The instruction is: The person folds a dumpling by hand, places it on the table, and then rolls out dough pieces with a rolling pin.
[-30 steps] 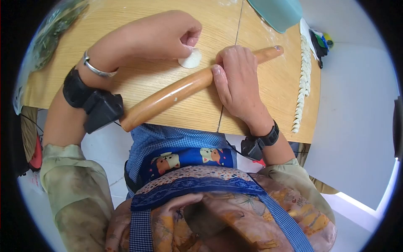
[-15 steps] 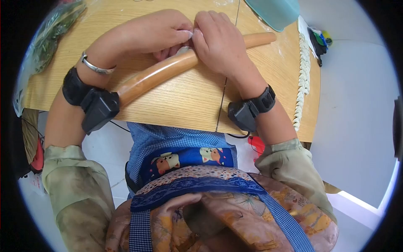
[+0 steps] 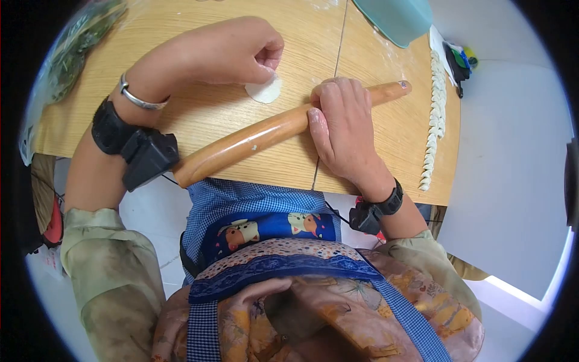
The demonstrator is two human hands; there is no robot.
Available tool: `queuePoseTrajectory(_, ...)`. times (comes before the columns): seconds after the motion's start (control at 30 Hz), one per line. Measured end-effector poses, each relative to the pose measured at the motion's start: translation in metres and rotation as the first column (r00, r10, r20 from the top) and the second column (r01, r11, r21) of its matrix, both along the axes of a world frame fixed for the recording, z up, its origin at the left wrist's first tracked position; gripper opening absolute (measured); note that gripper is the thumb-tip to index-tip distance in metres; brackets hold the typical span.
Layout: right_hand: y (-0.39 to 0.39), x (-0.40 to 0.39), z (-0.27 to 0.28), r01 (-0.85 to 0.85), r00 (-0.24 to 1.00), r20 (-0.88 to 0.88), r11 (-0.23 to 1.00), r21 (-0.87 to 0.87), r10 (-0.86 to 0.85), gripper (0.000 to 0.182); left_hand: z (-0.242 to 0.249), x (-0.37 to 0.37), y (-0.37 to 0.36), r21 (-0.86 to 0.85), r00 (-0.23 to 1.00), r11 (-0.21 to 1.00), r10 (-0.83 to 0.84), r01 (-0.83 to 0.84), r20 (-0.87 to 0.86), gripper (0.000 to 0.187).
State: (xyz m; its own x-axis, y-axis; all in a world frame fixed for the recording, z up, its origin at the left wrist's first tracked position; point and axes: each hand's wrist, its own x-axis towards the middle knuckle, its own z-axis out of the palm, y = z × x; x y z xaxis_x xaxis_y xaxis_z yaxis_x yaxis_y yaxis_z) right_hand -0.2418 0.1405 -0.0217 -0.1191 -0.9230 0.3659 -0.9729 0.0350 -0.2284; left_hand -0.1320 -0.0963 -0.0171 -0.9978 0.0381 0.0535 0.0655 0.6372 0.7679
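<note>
A wooden rolling pin [image 3: 253,142] lies slanted over the front of the table, its left end by my left wrist. My right hand [image 3: 345,123] is wrapped round the pin right of its middle. Beyond the pin, a small flat white dough round [image 3: 264,90] lies on the wood. My left hand [image 3: 256,54] is at the upper edge of this round, fingers curled and thumb and fingertips at the dough. The dough's top edge is partly hidden by that hand.
A long row of white folded dough pieces [image 3: 435,114] runs along the table's right side. At the top right stands a teal bowl [image 3: 398,18]. A clear bag with greens [image 3: 69,60] lies at the far left. Flour marks the wooden table [image 3: 205,114].
My right hand has moved down and right, away from my left hand, and now grips the rolling pin. The pin has shifted toward me. The dough round has come into view.
</note>
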Motion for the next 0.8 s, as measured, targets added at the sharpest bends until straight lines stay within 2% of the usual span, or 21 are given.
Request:
queuePoseTrajectory(0.1, -0.006, -0.002, 0.002, 0.0, 1.0, -0.018, 1.0, 0.01, 0.0, 0.018, 0.001, -0.002, 0.0, -0.033, 1.0, 0.999, -0.005, 0.005, 0.002, 0.018)
queuePoseTrajectory(0.17, -0.018, -0.007, 0.0, -0.011, 1.0, -0.025, 1.0, 0.011, 0.011, 0.018, 0.005, -0.003, 0.001, 0.032, 0.997, 0.999, 0.035, -0.037, 0.067, 0.03)
queuePoseTrajectory(0.23, -0.037, -0.014, -0.004, 0.012, 0.993, -0.116, 1.0, -0.003, -0.012, 0.018, 0.0, -0.005, -0.002, 0.096, 0.996, 0.995, 0.017, -0.025, 0.085, 0.034)
queuePoseTrajectory(0.3, -0.059, -0.021, -0.009, -0.001, 0.994, -0.111, 0.999, -0.048, -0.004, 0.017, -0.001, -0.005, -0.004, 0.16, 0.995, 0.987, 0.0, -0.016, 0.1, 0.038)
queuePoseTrajectory(0.5, -0.099, -0.035, -0.015, -0.021, 0.998, -0.069, 0.988, -0.151, 0.011, 0.015, -0.002, -0.003, -0.002, 0.237, 0.99, 0.967, 0.064, -0.092, 0.125, 0.033)
queuePoseTrajectory(0.6, -0.091, -0.034, -0.015, -0.008, 0.998, -0.057, 0.989, -0.148, 0.0, 0.015, -0.002, -0.003, -0.002, 0.184, 0.994, 0.981, 0.046, -0.062, 0.094, 0.022)
queuePoseTrajectory(0.67, -0.075, -0.03, -0.014, -0.008, 0.998, -0.061, 0.991, -0.132, 0.0, 0.015, 0.0, -0.005, -0.005, 0.076, 0.996, 0.996, -0.044, 0.038, 0.078, 0.012)
queuePoseTrajectory(0.8, -0.039, -0.018, -0.006, 0.014, 0.998, -0.066, 0.998, -0.062, -0.019, 0.017, 0.001, -0.005, -0.004, 0.019, 0.997, 0.998, -0.054, 0.053, 0.061, 0.01)
